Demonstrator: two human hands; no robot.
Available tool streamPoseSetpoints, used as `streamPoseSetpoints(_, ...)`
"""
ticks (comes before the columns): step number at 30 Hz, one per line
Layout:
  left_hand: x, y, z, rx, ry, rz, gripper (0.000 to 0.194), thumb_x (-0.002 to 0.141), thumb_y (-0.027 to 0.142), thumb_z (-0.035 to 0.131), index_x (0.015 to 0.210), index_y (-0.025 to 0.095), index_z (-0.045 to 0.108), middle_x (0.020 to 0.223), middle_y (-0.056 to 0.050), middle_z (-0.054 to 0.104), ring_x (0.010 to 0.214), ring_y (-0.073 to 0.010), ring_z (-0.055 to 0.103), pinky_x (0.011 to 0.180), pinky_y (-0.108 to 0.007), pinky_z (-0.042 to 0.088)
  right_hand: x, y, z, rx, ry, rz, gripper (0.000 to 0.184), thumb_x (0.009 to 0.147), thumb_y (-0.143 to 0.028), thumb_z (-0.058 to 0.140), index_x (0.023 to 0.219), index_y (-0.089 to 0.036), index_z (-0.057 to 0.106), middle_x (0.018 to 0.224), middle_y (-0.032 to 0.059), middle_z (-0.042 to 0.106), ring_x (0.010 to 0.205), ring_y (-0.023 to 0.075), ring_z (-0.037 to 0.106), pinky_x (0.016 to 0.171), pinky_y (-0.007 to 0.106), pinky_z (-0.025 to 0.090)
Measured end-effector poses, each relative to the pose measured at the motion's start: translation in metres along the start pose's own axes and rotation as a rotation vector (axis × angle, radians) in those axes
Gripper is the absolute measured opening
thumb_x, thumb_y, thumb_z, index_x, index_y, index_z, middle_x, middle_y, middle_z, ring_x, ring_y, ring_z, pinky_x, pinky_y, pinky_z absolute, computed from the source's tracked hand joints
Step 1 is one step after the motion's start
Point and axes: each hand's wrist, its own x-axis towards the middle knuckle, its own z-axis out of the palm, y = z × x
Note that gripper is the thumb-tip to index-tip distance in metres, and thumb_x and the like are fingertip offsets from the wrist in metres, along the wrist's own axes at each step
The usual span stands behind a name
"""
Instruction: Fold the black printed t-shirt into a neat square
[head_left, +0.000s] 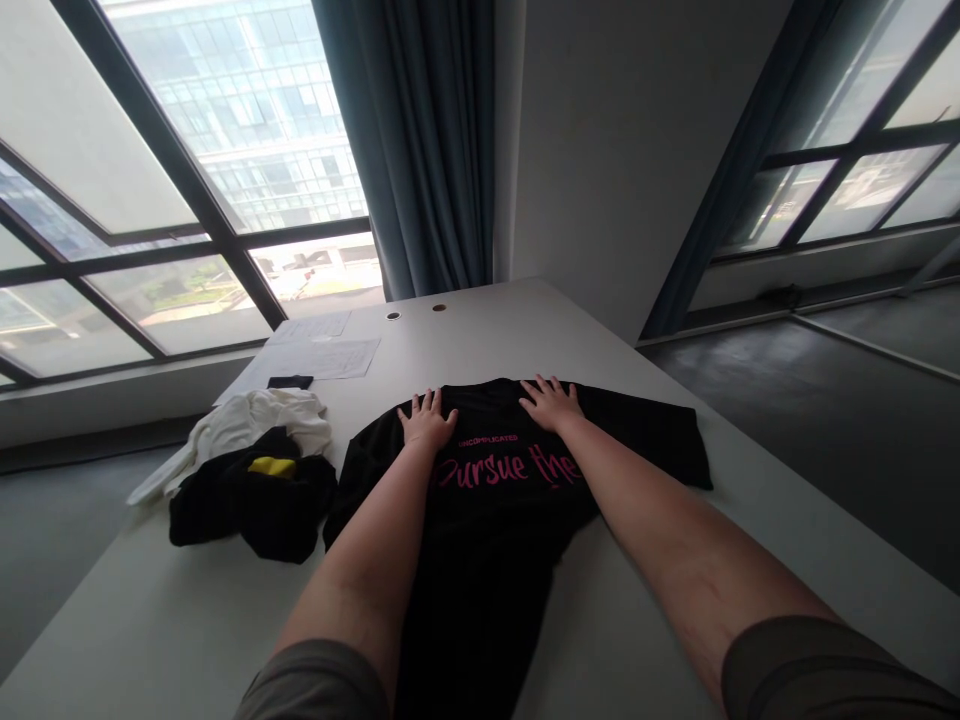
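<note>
A black T-shirt (495, 520) with pink lettering lies spread face up on a white table (660, 560), collar end away from me. My left hand (427, 420) rests flat near the shirt's far edge, fingers spread, palm down. My right hand (553, 402) lies flat on the same far edge a little to the right, fingers stretched out too. Neither hand holds anything.
A heap of clothes sits left of the shirt: a white garment (247, 422) and a black one with a yellow patch (255, 505). Paper sheets (330, 355) and a small dark object (289, 382) lie farther back. Windows and a curtain (420, 140) stand behind the table.
</note>
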Motion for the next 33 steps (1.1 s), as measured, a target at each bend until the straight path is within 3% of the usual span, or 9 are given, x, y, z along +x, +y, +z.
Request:
streamPoseSetpoints(6, -0.003, 0.001, -0.001, 0.002, 0.019, 0.012, 0.074, 0.100, 0.063, 0.026, 0.166, 0.028, 0.030, 0.175, -0.004, 0.018, 0.162, -0.0343, 0.009, 0.128, -0.066, 0.009, 0.001, 0.003, 0.005, 0.010, 0.042, -0.019, 0.071, 0.103, -0.069, 0.022, 0.166, -0.037, 0.029, 0.176, 0.0041, 0.015, 0.160, 0.0406, 0.011, 0.123, 0.073, 0.009)
streamPoseSetpoints(10, -0.001, 0.000, -0.001, 0.003, 0.006, 0.003, 0.074, 0.099, 0.066, 0.027, 0.165, 0.033, 0.030, 0.176, -0.002, 0.016, 0.162, -0.0351, 0.009, 0.127, -0.068, 0.008, -0.002, 0.003, 0.005, 0.017, 0.061, -0.027, 0.069, 0.104, -0.065, 0.024, 0.165, -0.035, 0.032, 0.175, 0.0048, 0.019, 0.159, 0.0393, 0.015, 0.124, 0.070, 0.011)
streamPoseSetpoints(14, 0.001, 0.000, -0.002, 0.002, -0.022, 0.006, 0.070, 0.099, 0.069, 0.028, 0.164, 0.042, 0.030, 0.176, 0.002, 0.013, 0.162, -0.0367, 0.006, 0.125, -0.072, 0.005, -0.009, 0.002, 0.006, 0.036, 0.191, -0.020, 0.059, 0.105, -0.051, 0.034, 0.156, -0.026, 0.051, 0.173, 0.0072, 0.024, 0.158, 0.0357, 0.020, 0.127, 0.060, 0.017)
streamPoseSetpoints(19, -0.005, 0.001, -0.004, -0.008, -0.001, 0.016, 0.067, 0.100, 0.067, 0.031, 0.162, 0.042, 0.035, 0.176, -0.001, 0.017, 0.162, -0.0384, 0.009, 0.123, -0.075, 0.007, -0.015, -0.001, 0.005, 0.049, 0.329, -0.093, 0.049, 0.102, -0.034, 0.042, 0.139, -0.017, 0.068, 0.164, 0.0127, 0.042, 0.150, 0.0317, 0.037, 0.126, 0.048, 0.026)
streamPoseSetpoints(21, -0.010, 0.003, -0.005, -0.007, 0.057, 0.054, 0.063, 0.101, 0.063, 0.035, 0.159, 0.038, 0.043, 0.174, -0.003, 0.022, 0.161, -0.0379, 0.014, 0.124, -0.074, 0.010, -0.018, -0.003, 0.002, 0.049, 0.352, -0.128, 0.049, 0.102, -0.033, 0.042, 0.139, -0.016, 0.068, 0.160, 0.0131, 0.048, 0.147, 0.0304, 0.042, 0.124, 0.046, 0.030)
streamPoseSetpoints(24, -0.018, 0.006, -0.006, 0.012, 0.168, 0.253, 0.052, 0.103, 0.052, 0.039, 0.149, 0.035, 0.057, 0.171, -0.001, 0.033, 0.158, -0.0296, 0.026, 0.131, -0.059, 0.011, -0.023, -0.006, -0.003, 0.064, 0.397, -0.232, 0.049, 0.102, -0.033, 0.040, 0.140, -0.016, 0.067, 0.157, 0.0121, 0.051, 0.146, 0.0287, 0.044, 0.124, 0.045, 0.030)
streamPoseSetpoints(27, -0.022, 0.008, -0.008, 0.006, 0.134, 0.420, 0.046, 0.105, 0.046, 0.041, 0.145, 0.035, 0.061, 0.163, 0.002, 0.046, 0.153, -0.0233, 0.037, 0.131, -0.047, 0.020, -0.027, -0.010, -0.007, 0.082, 0.383, -0.394, 0.051, 0.104, -0.035, 0.039, 0.147, -0.021, 0.062, 0.159, 0.0078, 0.051, 0.148, 0.0277, 0.042, 0.126, 0.047, 0.028)
streamPoseSetpoints(29, -0.022, 0.008, -0.010, -0.012, 0.117, 0.435, 0.043, 0.104, 0.046, 0.044, 0.140, 0.034, 0.064, 0.158, 0.001, 0.053, 0.148, -0.0231, 0.043, 0.127, -0.045, 0.028, -0.028, -0.013, -0.008, 0.063, 0.329, -0.486, 0.052, 0.105, -0.038, 0.040, 0.152, -0.025, 0.056, 0.163, 0.0051, 0.046, 0.151, 0.0284, 0.038, 0.126, 0.050, 0.026)
streamPoseSetpoints(33, -0.024, 0.008, -0.014, -0.042, 0.191, 0.443, 0.032, 0.102, 0.045, 0.050, 0.120, 0.032, 0.073, 0.149, -0.001, 0.061, 0.142, -0.0236, 0.049, 0.122, -0.044, 0.035, -0.022, -0.016, -0.008, 0.003, 0.152, -0.562, 0.055, 0.106, -0.046, 0.039, 0.158, -0.032, 0.047, 0.169, 0.0019, 0.037, 0.156, 0.0301, 0.030, 0.126, 0.055, 0.024)
